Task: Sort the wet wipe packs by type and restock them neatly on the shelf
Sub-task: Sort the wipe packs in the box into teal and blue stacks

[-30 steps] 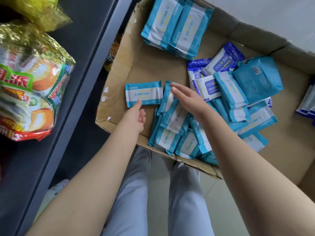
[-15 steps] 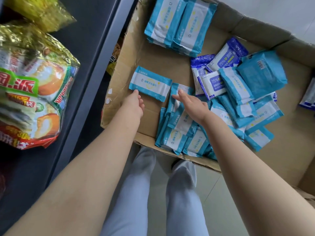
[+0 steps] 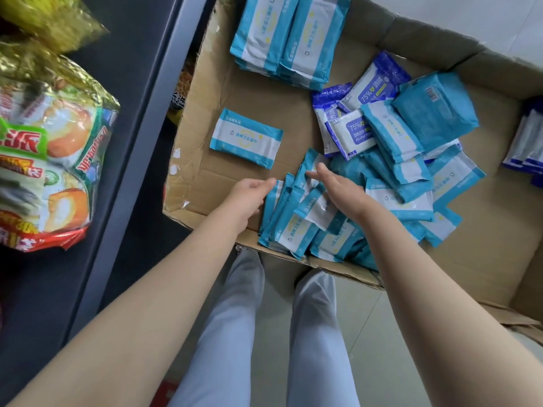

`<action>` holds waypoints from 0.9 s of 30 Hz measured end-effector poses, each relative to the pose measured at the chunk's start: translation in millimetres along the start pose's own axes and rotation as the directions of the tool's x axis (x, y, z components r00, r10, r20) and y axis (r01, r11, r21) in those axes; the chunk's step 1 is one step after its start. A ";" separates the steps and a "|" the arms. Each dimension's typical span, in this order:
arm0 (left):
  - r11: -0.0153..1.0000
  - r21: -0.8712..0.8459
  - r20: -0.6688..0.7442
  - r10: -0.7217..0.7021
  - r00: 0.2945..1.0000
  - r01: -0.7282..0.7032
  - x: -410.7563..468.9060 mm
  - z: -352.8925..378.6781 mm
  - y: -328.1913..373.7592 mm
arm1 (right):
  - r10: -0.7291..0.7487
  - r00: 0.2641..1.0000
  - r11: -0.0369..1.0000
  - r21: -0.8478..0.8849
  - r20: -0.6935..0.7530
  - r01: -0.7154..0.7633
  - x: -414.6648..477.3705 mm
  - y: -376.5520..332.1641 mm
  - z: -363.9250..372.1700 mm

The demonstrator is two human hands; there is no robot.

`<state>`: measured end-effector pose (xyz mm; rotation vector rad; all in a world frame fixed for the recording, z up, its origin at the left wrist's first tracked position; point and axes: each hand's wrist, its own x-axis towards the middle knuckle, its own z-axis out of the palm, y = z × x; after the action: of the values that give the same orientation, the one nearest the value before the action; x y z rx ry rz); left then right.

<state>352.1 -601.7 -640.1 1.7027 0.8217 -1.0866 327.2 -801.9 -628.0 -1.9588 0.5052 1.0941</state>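
Observation:
An open cardboard box [image 3: 202, 177] holds several wet wipe packs. One light blue and white pack [image 3: 246, 140] lies alone near the box's left side. Two neat stacks of the same light blue type [image 3: 289, 39] sit at the far end. A loose heap of light blue packs [image 3: 296, 224] lies at the near edge, and dark blue 75% alcohol packs [image 3: 352, 133] are mixed in further back. My left hand [image 3: 249, 192] touches the left edge of the near heap with its fingertips. My right hand [image 3: 335, 183] rests flat, fingers straight, on top of that heap.
A dark shelf post [image 3: 141, 136] runs along the box's left side. Snack bags in gold and green wrapping [image 3: 50, 160] sit on the shelf at the left. More dark blue packs [image 3: 529, 142] lie at the far right. Below are my legs and a tiled floor.
My left hand let go of the single light blue pack, which stays on the box floor, and moved right to the near heap. My right hand stayed on the heap.

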 end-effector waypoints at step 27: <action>0.973 -0.002 -0.374 0.212 0.903 -0.229 40.6 -30.0 53.8 | -0.107 0.982 0.982 -0.172 -0.154 0.079 2.1 -3.8 -0.5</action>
<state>423.7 -590.3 -653.4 1.9409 0.8519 -0.5926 331.1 -800.0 -627.8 -2.2072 0.4148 0.9475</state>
